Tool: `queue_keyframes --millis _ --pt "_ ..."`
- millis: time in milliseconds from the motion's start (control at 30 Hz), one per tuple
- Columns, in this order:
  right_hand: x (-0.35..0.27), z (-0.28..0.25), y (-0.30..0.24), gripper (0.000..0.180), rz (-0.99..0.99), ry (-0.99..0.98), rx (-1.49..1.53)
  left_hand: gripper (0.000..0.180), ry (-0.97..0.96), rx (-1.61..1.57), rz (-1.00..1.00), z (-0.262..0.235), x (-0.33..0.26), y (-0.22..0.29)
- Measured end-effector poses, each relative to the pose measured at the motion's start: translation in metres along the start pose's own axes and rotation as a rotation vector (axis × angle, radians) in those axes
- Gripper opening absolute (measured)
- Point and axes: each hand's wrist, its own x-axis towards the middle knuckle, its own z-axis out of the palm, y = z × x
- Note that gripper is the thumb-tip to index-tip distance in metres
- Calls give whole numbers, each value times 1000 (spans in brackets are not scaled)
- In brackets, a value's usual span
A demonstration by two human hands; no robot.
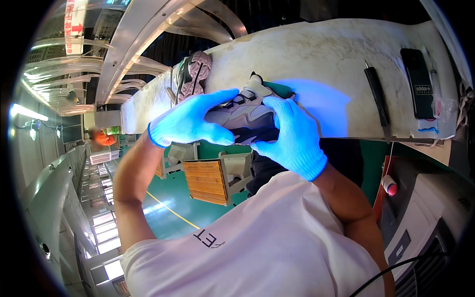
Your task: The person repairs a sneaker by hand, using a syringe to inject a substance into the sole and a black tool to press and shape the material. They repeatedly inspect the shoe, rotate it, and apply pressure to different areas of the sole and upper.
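Note:
A grey sneaker point(247, 116) with dark parts and a green lining at its collar is between my two hands, just over the worktop's near edge. My left hand point(190, 121) wraps its left end, fingers over the top and thumb along the near side. At the other end my right hand point(293, 136) grips the shoe near the collar, its thumb low on the near side. Both hands wear knit gloves that glow blue under a bluish light. The palms hide parts of both shoe ends.
Shoes with pinkish soles point(200, 64) lie farther left on the stained pale worktop point(346, 54). To the right are a slim black-handled tool point(377, 96) and a black phone-like case point(415, 74). A slatted wooden stool point(205, 180) stands below; a grey machine point(420, 213) is at right.

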Motion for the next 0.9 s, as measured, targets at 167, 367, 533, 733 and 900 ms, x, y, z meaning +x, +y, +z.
queue_keyframes --millis 167,367,533,733,900 --pt "5 -3 -2 91 -1 -34 -7 107 -142 193 -370 5 22 58" --pt "9 10 -7 87 1 1 -116 108 48 593 -389 30 52 44" --pt "10 15 -16 91 -39 35 -158 90 157 617 -299 34 53 28" --pt "-30 -17 -25 103 -17 63 -135 94 -13 40 -57 9 2 26" --pt "-78 -31 7 106 175 138 232 98 43 -806 471 75 -41 -18"
